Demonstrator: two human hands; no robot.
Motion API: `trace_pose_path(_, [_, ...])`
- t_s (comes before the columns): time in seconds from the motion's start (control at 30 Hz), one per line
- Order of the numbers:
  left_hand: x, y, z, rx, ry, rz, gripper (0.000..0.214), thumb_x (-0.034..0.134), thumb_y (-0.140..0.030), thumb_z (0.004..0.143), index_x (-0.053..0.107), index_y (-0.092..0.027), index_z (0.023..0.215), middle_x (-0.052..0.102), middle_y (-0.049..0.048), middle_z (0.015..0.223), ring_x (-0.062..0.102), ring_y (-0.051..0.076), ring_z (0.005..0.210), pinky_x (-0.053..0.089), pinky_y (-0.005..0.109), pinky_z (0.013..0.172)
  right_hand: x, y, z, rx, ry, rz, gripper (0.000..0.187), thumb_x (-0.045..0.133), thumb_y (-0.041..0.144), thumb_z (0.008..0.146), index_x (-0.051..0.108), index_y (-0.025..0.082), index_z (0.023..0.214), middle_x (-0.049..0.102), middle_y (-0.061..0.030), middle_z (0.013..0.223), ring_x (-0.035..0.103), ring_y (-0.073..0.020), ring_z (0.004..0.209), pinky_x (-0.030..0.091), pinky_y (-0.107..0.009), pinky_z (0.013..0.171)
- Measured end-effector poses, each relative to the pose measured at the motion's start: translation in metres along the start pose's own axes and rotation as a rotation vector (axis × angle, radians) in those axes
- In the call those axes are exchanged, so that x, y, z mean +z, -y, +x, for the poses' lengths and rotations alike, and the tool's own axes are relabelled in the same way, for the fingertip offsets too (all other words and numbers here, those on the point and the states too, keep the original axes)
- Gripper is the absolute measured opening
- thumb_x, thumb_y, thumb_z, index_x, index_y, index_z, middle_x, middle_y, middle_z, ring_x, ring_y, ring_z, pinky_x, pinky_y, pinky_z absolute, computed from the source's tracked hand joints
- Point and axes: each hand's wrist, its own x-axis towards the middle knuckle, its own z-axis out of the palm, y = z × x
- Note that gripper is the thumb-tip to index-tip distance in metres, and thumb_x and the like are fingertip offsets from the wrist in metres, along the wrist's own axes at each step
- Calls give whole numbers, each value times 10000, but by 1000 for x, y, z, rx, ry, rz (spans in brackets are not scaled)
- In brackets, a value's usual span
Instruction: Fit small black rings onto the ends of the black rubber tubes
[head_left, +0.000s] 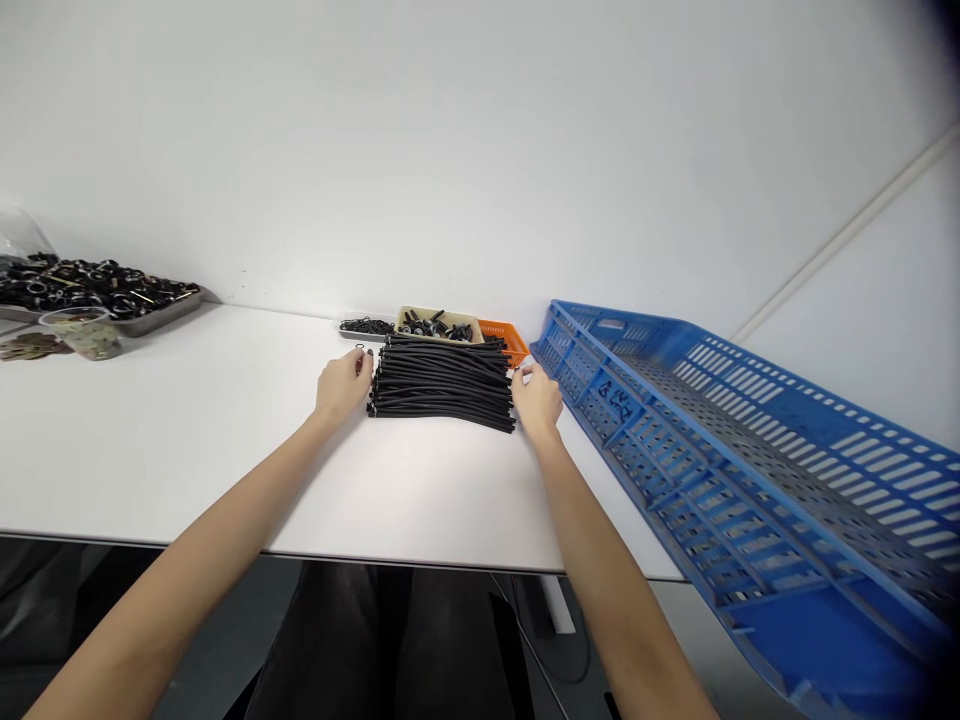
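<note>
Several thin black tubes (442, 380) lie side by side in a flat bundle on the white table. At their left end my left hand (345, 386) is closed, with a small black ring (360, 347) showing at its fingertips. My right hand (537, 398) is at the right end of the bundle, its fingers curled together near the tube tips. Whatever it pinches is too small to make out. Right behind the bundle are a cream tray (406, 313) of black and metal parts, a shallow tray (346, 334) of small black pieces and an orange basket (510, 333).
A long blue plastic crate (637, 420) runs along the right side of the table. Far left, a metal tray (161, 318) is heaped with black rings, beside a clear plastic cup (94, 335) and some brownish flat pieces (34, 346). A white wall (420, 150) rises behind the table.
</note>
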Motion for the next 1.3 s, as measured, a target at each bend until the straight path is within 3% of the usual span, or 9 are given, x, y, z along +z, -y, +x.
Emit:
trace_pose_path(0.53, [6, -9, -6, 97, -53, -213, 174, 523, -375, 839, 534, -225, 752, 525, -50, 509, 474, 132, 473, 342, 261, 554, -8, 3, -1, 41, -76, 141, 278, 439, 320, 952, 643, 181, 1078, 679, -85, 811, 633, -255, 822, 427, -322, 772])
trace_pose_path(0.73, [5, -15, -8, 124, -131, -266, 171, 533, -355, 831, 507, -225, 723, 491, -60, 510, 440, 114, 473, 341, 258, 561, -6, 4, 0, -17, -191, 221, 266, 406, 291, 959, 613, 190, 1091, 676, -49, 778, 621, -229, 764, 392, -285, 733])
trace_pose_path(1.0, [-1, -25, -10, 49, -210, -526, 155, 585, -342, 801, 516, -212, 751, 524, -47, 567, 479, 94, 455, 376, 223, 471, -13, 8, -1, -36, -324, 308, 283, 342, 288, 980, 571, 168, 1094, 620, -13, 665, 599, -202, 669, 381, -260, 697])
trace_pose_path(1.17, [-1, -30, -5, 8, -233, -721, 234, 666, -370, 759, 512, -193, 757, 568, -23, 716, 520, 69, 438, 393, 208, 417, -13, 10, -2, -55, -429, 517, 316, 328, 345, 988, 538, 152, 1124, 608, -15, 704, 602, -174, 648, 437, -256, 704])
trace_pose_path(1.3, [2, -29, 1, -28, -242, -834, 265, 713, -353, 729, 508, -186, 733, 559, -31, 680, 510, 61, 436, 412, 208, 440, -10, 14, -1, -16, -401, 738, 355, 362, 446, 970, 530, 170, 1117, 580, 0, 724, 557, -146, 540, 467, -247, 553])
